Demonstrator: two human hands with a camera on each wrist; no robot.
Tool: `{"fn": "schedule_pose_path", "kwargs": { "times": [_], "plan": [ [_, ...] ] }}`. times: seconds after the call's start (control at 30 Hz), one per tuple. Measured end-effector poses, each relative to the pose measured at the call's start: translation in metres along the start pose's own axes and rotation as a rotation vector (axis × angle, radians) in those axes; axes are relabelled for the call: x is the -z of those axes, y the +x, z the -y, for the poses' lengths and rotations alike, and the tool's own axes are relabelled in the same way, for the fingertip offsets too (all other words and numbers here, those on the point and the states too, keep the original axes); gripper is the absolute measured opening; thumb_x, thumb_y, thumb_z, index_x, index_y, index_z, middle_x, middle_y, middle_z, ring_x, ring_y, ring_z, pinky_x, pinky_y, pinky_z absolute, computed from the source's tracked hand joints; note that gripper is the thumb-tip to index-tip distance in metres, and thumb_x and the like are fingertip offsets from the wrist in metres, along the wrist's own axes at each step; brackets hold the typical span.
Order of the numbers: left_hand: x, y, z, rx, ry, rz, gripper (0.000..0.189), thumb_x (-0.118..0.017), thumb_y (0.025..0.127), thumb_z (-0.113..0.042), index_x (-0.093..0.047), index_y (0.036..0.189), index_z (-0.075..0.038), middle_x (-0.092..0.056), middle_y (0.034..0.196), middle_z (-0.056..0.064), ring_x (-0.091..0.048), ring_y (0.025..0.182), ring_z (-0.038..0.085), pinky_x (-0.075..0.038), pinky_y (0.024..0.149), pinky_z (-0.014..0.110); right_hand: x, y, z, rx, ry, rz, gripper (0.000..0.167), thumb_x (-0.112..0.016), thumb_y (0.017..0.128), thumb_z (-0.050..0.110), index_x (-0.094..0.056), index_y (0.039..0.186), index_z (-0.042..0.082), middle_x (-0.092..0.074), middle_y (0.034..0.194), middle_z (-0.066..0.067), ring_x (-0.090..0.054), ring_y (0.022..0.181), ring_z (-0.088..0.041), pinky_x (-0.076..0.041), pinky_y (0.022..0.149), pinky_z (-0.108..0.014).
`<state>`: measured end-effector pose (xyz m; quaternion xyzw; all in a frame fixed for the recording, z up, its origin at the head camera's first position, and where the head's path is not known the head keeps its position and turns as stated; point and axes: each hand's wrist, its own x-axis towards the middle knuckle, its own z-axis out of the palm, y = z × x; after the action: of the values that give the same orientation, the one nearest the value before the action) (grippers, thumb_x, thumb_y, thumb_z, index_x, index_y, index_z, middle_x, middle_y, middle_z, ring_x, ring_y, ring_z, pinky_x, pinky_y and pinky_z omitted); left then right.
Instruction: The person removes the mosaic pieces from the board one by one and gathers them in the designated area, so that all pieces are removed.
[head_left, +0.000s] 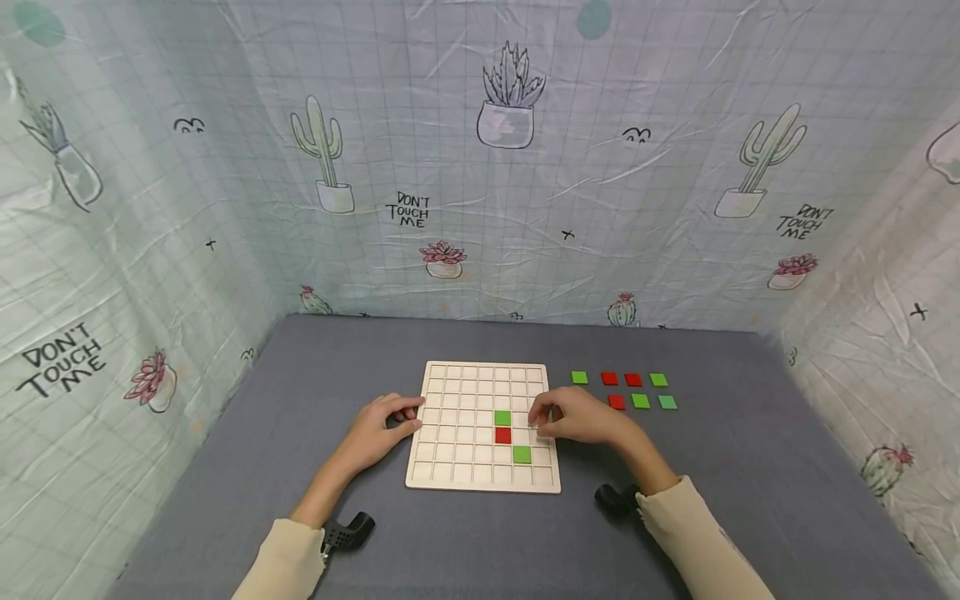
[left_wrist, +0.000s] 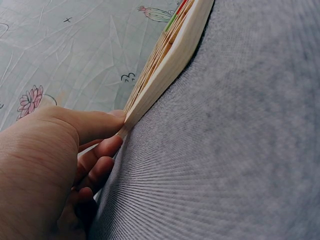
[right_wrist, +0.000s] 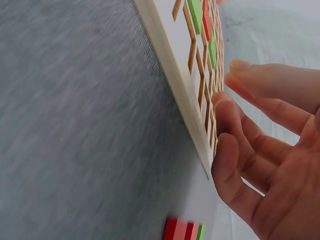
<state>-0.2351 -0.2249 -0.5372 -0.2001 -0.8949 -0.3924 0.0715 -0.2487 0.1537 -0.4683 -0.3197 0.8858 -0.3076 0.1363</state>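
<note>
A square wooden grid board [head_left: 450, 457] lies flat on the grey cloth. On its right half are a green tile [head_left: 502, 417], a red tile [head_left: 502, 435] just below, and another green tile [head_left: 522, 454] diagonally lower right. My left hand [head_left: 378, 429] holds the board's left edge with thumb and fingertips; the left wrist view shows the thumb tip [left_wrist: 117, 118] right at that edge. Over the board's right edge hovers my right hand [head_left: 577, 415], fingers loosely bent. In the right wrist view its thumb [right_wrist: 270, 82] and fingertips stand apart, nothing visible between them.
Loose red and green tiles lie in two rows right of the board, among them a red tile [head_left: 609, 378] and a green tile [head_left: 667, 402]. Grey cloth [head_left: 465, 542] covers the table; a printed cactus curtain [head_left: 465, 175] closes off the back and sides.
</note>
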Motion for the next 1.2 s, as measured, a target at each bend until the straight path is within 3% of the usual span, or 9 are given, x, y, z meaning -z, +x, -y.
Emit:
{"fn": "schedule_pose_path", "kwargs": {
  "times": [0.37,0.6,0.77,1.2],
  "plan": [
    [-0.002,-0.001,0.000,-0.008,0.005,-0.013,0.036,-0.077,0.094,-0.024,-0.074,0.129,-0.014,-0.066,0.094,-0.009,-0.057,0.087,0.006,-0.047,0.080,0.029,-0.010,0.033,0.010,0.004,-0.140,-0.023,0.017,-0.074,0.092,0.013,-0.078,0.109,0.012,-0.075,0.106,0.000,-0.063,0.087,-0.011,-0.051,0.076,-0.026],
    [-0.002,-0.001,-0.001,-0.001,-0.004,-0.008,0.036,-0.077,0.095,-0.024,-0.074,0.130,-0.014,-0.066,0.095,-0.009,-0.057,0.088,0.007,-0.047,0.081,0.029,-0.013,0.045,0.011,0.024,-0.179,0.004,0.019,-0.074,0.089,0.009,-0.078,0.107,0.011,-0.070,0.097,0.000,-0.060,0.084,-0.011,-0.050,0.074,-0.029],
    [0.001,-0.001,-0.002,0.010,-0.001,0.001,0.036,-0.076,0.095,-0.025,-0.074,0.130,-0.014,-0.066,0.096,-0.010,-0.057,0.089,0.007,-0.047,0.082,0.029,-0.014,0.051,0.012,-0.005,-0.190,0.010,0.016,-0.073,0.088,0.009,-0.077,0.103,0.014,-0.069,0.092,0.002,-0.057,0.081,-0.010,-0.049,0.073,-0.029],
    [0.000,-0.001,-0.004,0.031,0.010,-0.006,0.037,-0.077,0.095,-0.026,-0.074,0.130,-0.016,-0.066,0.096,-0.011,-0.056,0.089,0.006,-0.047,0.081,0.029,-0.013,0.056,0.016,-0.053,-0.203,0.024,0.012,-0.075,0.087,0.011,-0.075,0.098,0.016,-0.068,0.092,0.003,-0.058,0.083,-0.012,-0.050,0.075,-0.033]
  ]
}}
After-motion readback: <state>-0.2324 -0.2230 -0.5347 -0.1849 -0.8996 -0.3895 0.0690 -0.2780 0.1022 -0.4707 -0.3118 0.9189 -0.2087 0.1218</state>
